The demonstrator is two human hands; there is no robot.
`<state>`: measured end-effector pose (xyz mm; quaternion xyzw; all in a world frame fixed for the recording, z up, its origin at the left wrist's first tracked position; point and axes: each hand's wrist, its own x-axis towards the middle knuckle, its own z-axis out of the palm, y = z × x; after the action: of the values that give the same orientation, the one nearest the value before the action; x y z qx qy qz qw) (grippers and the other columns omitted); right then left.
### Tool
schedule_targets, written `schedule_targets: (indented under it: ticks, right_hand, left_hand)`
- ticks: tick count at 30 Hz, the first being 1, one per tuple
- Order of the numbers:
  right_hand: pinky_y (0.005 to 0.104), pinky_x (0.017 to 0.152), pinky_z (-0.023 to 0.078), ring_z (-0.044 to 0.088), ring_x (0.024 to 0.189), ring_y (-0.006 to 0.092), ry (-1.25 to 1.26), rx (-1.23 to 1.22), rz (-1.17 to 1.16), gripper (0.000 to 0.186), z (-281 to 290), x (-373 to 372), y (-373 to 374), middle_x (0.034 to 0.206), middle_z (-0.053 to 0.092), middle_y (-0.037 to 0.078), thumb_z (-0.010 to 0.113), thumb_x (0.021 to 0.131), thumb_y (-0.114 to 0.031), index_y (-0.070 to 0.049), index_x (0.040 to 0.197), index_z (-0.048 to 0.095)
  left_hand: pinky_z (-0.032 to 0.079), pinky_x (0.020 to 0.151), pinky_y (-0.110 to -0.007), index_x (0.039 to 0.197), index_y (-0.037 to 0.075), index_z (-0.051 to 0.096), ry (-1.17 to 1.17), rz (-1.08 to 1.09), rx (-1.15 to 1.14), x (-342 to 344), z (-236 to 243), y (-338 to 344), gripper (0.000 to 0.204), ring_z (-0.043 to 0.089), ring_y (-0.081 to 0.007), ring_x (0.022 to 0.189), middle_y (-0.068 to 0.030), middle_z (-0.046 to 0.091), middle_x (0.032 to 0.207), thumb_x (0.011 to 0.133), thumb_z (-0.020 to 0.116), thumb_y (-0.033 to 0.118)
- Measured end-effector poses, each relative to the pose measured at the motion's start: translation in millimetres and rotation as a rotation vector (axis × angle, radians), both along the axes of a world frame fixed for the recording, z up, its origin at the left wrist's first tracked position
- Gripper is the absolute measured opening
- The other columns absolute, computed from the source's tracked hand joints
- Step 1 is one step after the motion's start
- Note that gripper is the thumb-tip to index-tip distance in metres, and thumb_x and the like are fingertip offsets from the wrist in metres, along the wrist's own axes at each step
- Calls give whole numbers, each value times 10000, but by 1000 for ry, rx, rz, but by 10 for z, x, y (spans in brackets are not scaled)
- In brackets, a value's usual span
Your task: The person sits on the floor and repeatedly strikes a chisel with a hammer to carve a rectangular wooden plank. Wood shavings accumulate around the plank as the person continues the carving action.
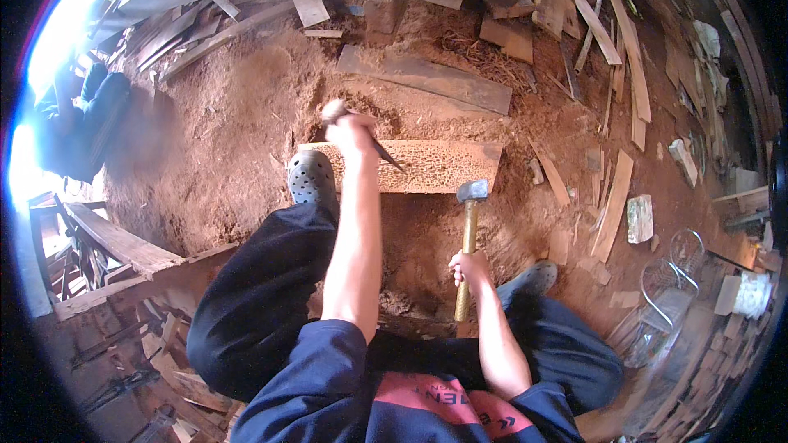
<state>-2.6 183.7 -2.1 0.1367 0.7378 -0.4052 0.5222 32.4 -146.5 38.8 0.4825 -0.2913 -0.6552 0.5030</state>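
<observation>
In the head view my left hand (353,134) is closed around a chisel (389,157), its rounded butt sticking out above my fist and its dark blade slanting down to the right. The blade tip is over a pale wooden board (443,166) whose top is covered in small pits and chips; I cannot tell whether it touches. My left foot, in a grey clog (312,177), rests at the board's left end. Further right, my right hand (470,269) grips a hammer (469,230) by its yellowish handle, with the metal head upward beside the board's lower right corner.
Behind the board lies a weathered plank (427,78) on reddish-brown, dusty ground. Scrap timber strips (614,205) are scattered on the right, near a white block (639,219) and a wire-framed object (669,283). A person in dark clothing (86,127) is at the far left.
</observation>
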Motion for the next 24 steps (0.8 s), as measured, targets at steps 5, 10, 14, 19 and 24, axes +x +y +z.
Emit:
schedule_targets:
  ticks: [5,10,14,19,24]
  right_hand:
    - [279,339,390,438,382,112,45,-5,18,143,35,3,-32,523,456,3,629,706,-60,-52,705,487]
    - [286,325,367,420,373,116,108,13,7,171,18,39,-73,520,443,10,640,702,-41,-44,690,469]
    - [288,334,356,416,371,118,39,-51,-66,149,83,3,-23,513,440,12,620,708,-26,-38,687,472]
    - [302,337,359,437,366,134,140,-9,82,115,-129,-80,100,501,462,34,607,712,-28,-25,682,496]
    - [310,328,369,449,363,146,343,80,157,136,-479,-40,187,537,490,49,625,711,-41,-17,687,494]
  left_hand:
    - [405,583,-245,733,50,560,-411,-93,-500,297,550,-62,247,501,-115,603,-3,546,650,544,624,-95]
    - [438,545,-279,678,46,534,70,-136,-337,208,519,230,252,524,-134,579,-27,548,645,543,637,-140]
    - [410,550,-264,653,51,527,2,-311,-419,152,16,417,246,496,-118,584,-7,531,639,542,667,-119]
    - [407,568,-254,648,58,529,-119,-396,-411,46,-206,559,218,493,-126,593,-6,527,659,554,668,-82]
    - [437,601,-285,671,50,540,-184,-507,-399,25,-344,615,235,525,-125,649,-19,553,696,533,669,-90]
